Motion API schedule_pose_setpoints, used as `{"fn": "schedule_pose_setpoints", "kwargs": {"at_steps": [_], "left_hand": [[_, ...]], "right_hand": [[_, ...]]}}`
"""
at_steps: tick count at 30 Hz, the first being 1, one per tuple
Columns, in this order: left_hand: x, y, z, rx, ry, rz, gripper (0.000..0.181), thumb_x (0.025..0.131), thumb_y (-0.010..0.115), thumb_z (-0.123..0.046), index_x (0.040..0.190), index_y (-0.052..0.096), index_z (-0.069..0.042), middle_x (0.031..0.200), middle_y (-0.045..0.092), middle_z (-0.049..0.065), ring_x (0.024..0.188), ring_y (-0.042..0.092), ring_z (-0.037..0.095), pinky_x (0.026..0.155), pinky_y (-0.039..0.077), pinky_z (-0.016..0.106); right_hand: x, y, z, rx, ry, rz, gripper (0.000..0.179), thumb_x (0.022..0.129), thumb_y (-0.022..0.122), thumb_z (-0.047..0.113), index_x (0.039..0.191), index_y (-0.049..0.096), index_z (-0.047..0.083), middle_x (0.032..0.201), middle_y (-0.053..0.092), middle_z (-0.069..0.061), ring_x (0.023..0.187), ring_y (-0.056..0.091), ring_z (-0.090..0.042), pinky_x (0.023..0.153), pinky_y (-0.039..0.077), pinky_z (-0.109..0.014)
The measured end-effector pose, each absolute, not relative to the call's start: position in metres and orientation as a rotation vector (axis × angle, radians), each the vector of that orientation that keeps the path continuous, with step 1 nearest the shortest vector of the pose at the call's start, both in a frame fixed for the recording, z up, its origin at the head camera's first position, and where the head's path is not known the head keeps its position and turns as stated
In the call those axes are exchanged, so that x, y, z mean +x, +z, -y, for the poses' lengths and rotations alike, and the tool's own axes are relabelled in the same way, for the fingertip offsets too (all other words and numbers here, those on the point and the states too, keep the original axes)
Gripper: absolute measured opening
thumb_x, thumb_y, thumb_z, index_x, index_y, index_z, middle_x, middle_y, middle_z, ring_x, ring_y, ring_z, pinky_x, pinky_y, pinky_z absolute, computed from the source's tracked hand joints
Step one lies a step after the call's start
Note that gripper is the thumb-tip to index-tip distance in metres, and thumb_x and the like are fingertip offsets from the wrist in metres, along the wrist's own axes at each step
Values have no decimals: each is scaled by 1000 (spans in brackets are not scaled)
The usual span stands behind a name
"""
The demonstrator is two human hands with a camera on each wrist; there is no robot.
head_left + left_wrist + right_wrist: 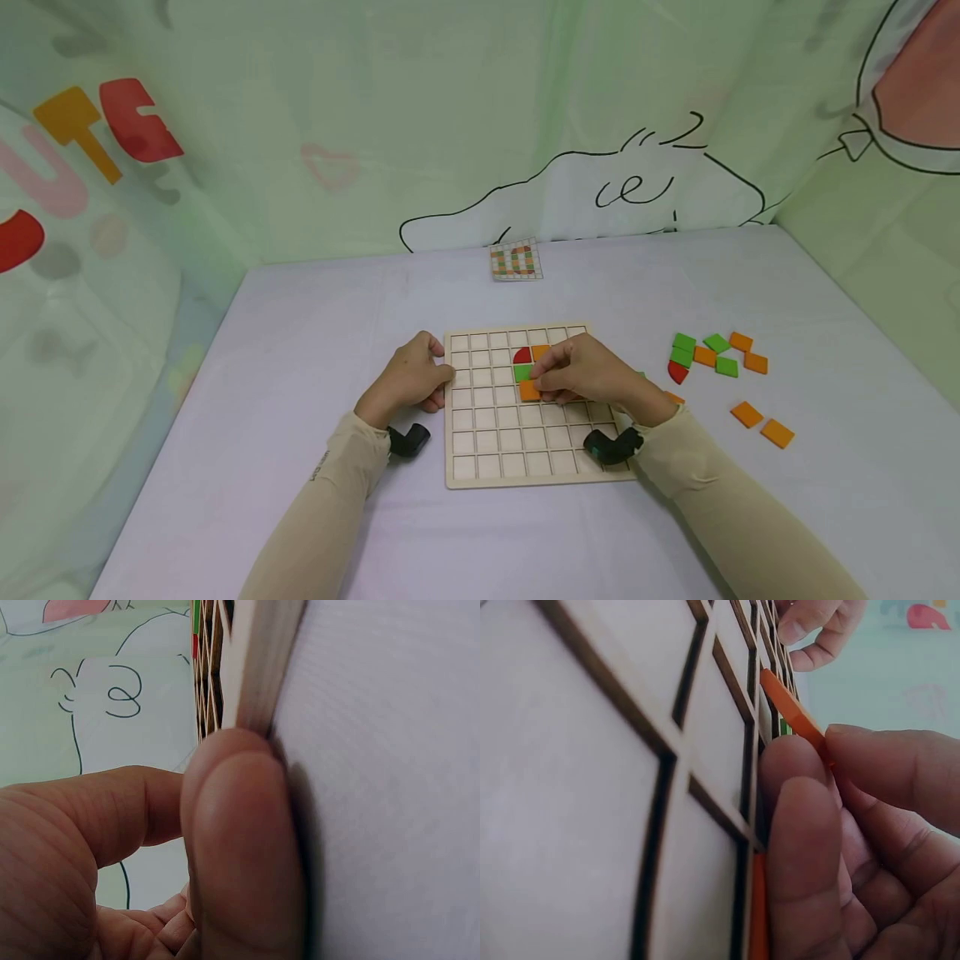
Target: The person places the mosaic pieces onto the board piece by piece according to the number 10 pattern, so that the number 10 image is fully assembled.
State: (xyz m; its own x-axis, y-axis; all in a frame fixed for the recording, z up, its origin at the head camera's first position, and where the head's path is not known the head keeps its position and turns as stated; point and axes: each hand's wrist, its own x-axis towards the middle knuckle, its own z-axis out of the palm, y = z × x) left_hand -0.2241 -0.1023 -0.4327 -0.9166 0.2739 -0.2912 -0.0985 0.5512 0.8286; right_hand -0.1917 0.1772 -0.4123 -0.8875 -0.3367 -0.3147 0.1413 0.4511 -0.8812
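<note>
A square wooden grid board [486, 467] lies on the table in front of me. At its left edge my left hand [408, 375] holds the rim, the thumb over the top; the left wrist view has a fingertip against the board's side. Over the grid my right hand [592, 379] pinches an orange square tile [795, 709], tilted above a cell near the middle. Just beyond the fingers, a red quarter-round tile [522, 356], an orange tile [540, 352] and a green tile [522, 373] sit in cells. Another orange tile [759, 907] shows under the right fingers.
Loose green tiles [726, 367], orange tiles [777, 433] and a red quarter-round piece [678, 372] are scattered on the table right of the board. A small patterned card [516, 260] stands at the back against the curtain [337, 208].
</note>
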Motion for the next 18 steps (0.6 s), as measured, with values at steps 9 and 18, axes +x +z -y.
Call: {"fn": "schedule_pose_setpoints", "kwargs": {"at_steps": [9,18], "left_hand": [[-224,-432,102,134,1315,-2399,30,94,62,-5,120,48,-1,60,63,11,45,61,16,45,58,30],[-223,-431,103,126,1309,-2404,30,95,62,-5,121,48,-1,62,63,12,45,61,16,45,59,29]], "right_hand": [[-192,-413,-177,-181,-1429,-2263,16,95,73,6,105,72,-6,84,73,-9,75,68,-17,69,62,-28],[-190,-412,-179,-178,-1471,-2254,16,94,72,7,105,72,-5,85,72,-10,75,66,-18,68,62,-28]]}}
